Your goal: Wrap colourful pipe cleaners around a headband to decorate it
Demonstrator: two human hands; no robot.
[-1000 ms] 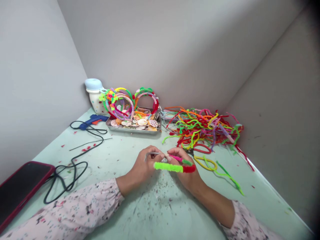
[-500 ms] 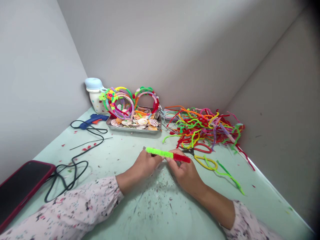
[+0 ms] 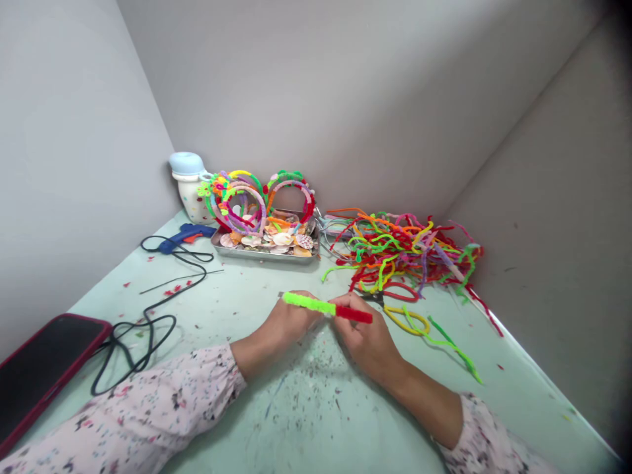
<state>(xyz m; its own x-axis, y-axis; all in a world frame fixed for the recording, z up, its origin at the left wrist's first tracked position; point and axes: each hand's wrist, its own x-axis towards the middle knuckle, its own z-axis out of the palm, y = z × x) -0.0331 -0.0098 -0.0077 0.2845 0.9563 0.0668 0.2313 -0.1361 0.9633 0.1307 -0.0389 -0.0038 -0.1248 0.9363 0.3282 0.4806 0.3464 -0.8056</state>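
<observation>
A headband (image 3: 310, 303), seen nearly edge-on, is held between both hands above the table. Fuzzy pipe cleaner covers it, lime green on the left part and red on the right, and a small grey tip shows at its left end. My left hand (image 3: 291, 320) is closed round the green side, its fingertips mostly hidden behind the band. My right hand (image 3: 365, 345) grips near the point where green meets red, thumb and fingers closed together. Red-and-yellow-handled scissors (image 3: 407, 320) lie just beyond my right hand.
A metal tray (image 3: 266, 257) of seashells (image 3: 283, 239) holds several wrapped headbands (image 3: 244, 207) at the back. Heaped pipe cleaners (image 3: 399, 253) lie to its right. A blue glue gun (image 3: 182, 238), its black cord (image 3: 148, 322), a phone (image 3: 44, 375) and a cup (image 3: 192, 191) are at left.
The headband has shifted slightly left in view, and its red end sits a little lower over my right hand. My right fingers have changed position on it slightly.
</observation>
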